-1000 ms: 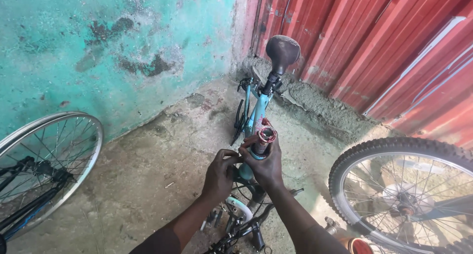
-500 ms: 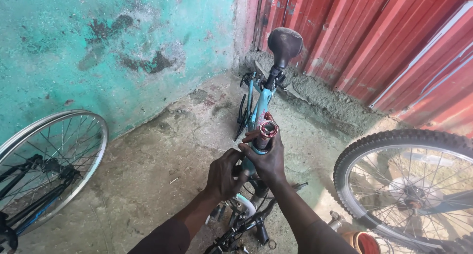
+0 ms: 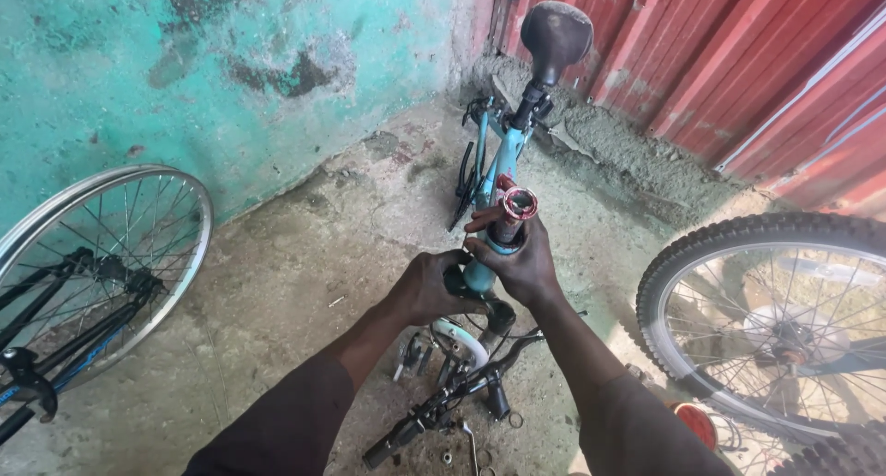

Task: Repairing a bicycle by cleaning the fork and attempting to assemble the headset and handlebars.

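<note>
Hands sit much as half a second back, both on the head tube, though the view has shifted a little so the saddle now stands higher in frame. Left hand (image 3: 426,287) is curled around the lower part of the light-blue bike frame's head tube (image 3: 480,275), fingers wrapped, knuckles up. Right hand (image 3: 519,256) grips the same tube just above and beside it, thumb and forefinger reaching up to the red-ringed headset cup (image 3: 517,204) at the tube's open top. Both forearms come in from the bottom edge, sleeves dark. Below the hands: a black handlebar (image 3: 434,410) with grip lies loose on the concrete floor (image 3: 277,301), with a white fork piece (image 3: 459,338) and a few small nuts or washers beside it, too small to count surely. Count: one frame (image 3: 498,158), one black saddle (image 3: 555,33), two separate wheels. Bare-rim spoked wheel (image 3: 101,264) at left, with a dark frame laid across it; knobby-tyred wheel (image 3: 775,324) at right, near the right forearm. Farther off, a teal plaster wall (image 3: 185,70) and red corrugated metal sheeting (image 3: 738,61), the saddle end of the frame lying close to their corner.
</note>
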